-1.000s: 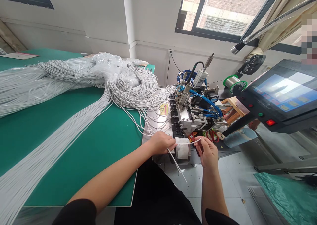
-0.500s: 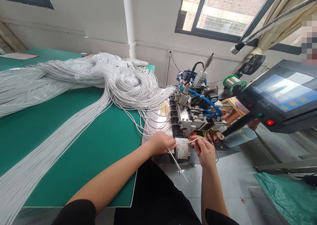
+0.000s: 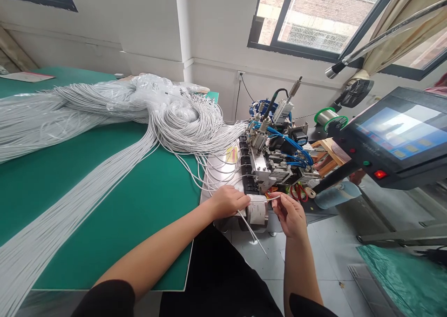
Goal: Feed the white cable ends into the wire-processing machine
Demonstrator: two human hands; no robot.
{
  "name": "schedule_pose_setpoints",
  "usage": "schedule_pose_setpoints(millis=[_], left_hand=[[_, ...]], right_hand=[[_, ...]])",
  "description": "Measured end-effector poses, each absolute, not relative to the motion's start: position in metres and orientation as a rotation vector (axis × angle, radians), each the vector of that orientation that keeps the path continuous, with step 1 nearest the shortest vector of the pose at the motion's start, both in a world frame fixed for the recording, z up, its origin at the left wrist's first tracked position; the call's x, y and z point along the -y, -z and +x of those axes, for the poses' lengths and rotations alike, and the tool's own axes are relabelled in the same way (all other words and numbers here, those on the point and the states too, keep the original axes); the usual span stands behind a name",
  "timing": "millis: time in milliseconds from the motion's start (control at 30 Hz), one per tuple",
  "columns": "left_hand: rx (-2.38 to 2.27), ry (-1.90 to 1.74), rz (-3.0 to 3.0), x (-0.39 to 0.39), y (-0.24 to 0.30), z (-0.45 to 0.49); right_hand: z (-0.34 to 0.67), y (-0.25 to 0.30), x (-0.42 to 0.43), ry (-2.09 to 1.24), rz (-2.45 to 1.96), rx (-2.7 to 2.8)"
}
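Observation:
My left hand is closed in a pinch on a thin white cable whose loose end hangs down over the bench edge. My right hand pinches the same cable's other end just in front of the small metal machine with blue air hoses. Both hands sit at the machine's front edge, beside a paper label stuck there. A large bundle of white cables spreads over the green mat to my left.
A touchscreen control panel with a red button stands at the right. A spool of wire and a small fan sit behind the machine. Red-handled scissors lie near my right hand. Tiled floor and green sheeting lie lower right.
My right hand has shifted slightly left and up toward the machine's front with the cable end. My left hand has stayed in place. The view has tilted a little.

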State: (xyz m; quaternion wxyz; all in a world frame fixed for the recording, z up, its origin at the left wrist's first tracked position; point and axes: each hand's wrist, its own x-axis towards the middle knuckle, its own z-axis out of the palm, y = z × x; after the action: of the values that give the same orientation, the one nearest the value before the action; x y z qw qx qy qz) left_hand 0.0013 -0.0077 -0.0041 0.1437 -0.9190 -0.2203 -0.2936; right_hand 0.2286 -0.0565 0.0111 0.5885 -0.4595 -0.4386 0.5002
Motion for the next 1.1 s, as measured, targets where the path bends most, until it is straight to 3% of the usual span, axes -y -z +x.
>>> schedule_pose_setpoints(millis=[300,667,1100], left_hand=[[0.743,0.898,-2.571,0.004,0.004,0.003],[0.702,0.813,-2.572,0.004,0.008,0.002],[0.87,0.877,-2.508,0.001,0.005,0.002]], right_hand=[[0.231,-0.008,0.056,-1.213,-1.033,1.014],[0.225,0.003,0.05,-0.902,-1.065,0.967],[0.23,-0.007,0.047,-1.273,-0.928,1.002]])
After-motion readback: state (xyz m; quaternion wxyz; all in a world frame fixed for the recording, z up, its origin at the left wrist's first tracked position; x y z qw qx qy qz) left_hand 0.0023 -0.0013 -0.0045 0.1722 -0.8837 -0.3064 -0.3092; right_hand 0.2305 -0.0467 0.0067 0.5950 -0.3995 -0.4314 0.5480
